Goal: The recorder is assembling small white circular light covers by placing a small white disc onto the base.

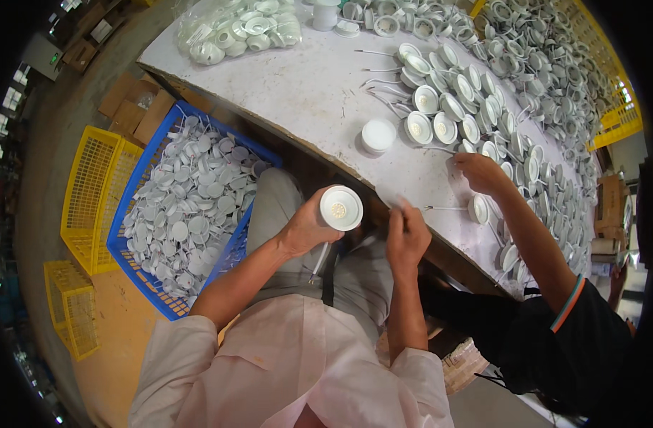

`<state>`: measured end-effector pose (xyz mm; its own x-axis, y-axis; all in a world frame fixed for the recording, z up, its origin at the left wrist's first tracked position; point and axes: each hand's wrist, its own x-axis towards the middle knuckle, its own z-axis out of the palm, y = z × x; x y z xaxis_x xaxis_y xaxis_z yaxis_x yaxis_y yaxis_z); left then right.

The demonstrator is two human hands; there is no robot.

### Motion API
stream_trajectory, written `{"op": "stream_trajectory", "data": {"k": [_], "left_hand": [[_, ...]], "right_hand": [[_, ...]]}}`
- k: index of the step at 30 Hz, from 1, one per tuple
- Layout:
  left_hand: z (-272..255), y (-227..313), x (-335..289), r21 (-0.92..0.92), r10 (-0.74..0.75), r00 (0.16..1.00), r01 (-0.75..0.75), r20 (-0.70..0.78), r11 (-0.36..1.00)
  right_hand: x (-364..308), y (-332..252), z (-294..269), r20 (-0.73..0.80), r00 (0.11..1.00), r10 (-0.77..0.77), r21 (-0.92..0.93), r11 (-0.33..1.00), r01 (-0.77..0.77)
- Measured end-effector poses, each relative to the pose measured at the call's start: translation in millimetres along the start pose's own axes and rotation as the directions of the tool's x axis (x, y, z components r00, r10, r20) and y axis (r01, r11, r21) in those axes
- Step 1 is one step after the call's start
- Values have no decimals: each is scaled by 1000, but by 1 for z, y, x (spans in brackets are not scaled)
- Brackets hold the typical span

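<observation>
My left hand point(305, 227) is wrapped round a white downlight point(345, 202). The lamp's open face is up, with yellowish LED dots at its centre and a white cable point(318, 261) hanging below. To the right, my right hand point(407, 239) is raised by the table edge, fingers pinched together. A pale blur shows at its fingertips, too smeared to name. On the table beyond lies a round white stack of discs point(378, 135). Near it are rows of downlights point(426, 100) with their cables pointing left.
At my left stands a blue crate point(119, 227) full of white discs point(191, 207), beside yellow crates point(91, 200). A bag of white lamp parts point(241, 32) lies on the table point(298, 85). From the right, a co-worker's hand point(481, 173) reaches among the downlights.
</observation>
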<state>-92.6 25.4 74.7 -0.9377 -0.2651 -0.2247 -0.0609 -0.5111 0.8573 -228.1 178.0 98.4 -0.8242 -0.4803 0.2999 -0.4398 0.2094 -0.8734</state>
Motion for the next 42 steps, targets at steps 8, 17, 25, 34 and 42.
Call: {"op": "stream_trajectory", "data": {"k": [8, 17, 25, 34, 42], "left_hand": [[12, -14, 7, -102, 55, 995, -47, 79, 994], [20, -11, 2, -119, -18, 1000, 18, 3, 993], [30, -3, 0, 30, 45, 991, -41, -123, 999], [22, -12, 0, 165, 172, 985, -166, -21, 972], [25, -14, 2, 198, 172, 977, -145, -128, 969]], "right_hand": [[-29, 2, 2, 255, 786, -563, -244, 749, 615], [-32, -2, 7, 262, 792, -551, -253, 753, 608], [-33, -6, 9, 239, 782, -576, -282, 729, 624], [-32, -13, 5, 212, 712, -670, -264, 662, 702], [-37, -16, 6, 279, 706, -651, -366, 608, 705]]}}
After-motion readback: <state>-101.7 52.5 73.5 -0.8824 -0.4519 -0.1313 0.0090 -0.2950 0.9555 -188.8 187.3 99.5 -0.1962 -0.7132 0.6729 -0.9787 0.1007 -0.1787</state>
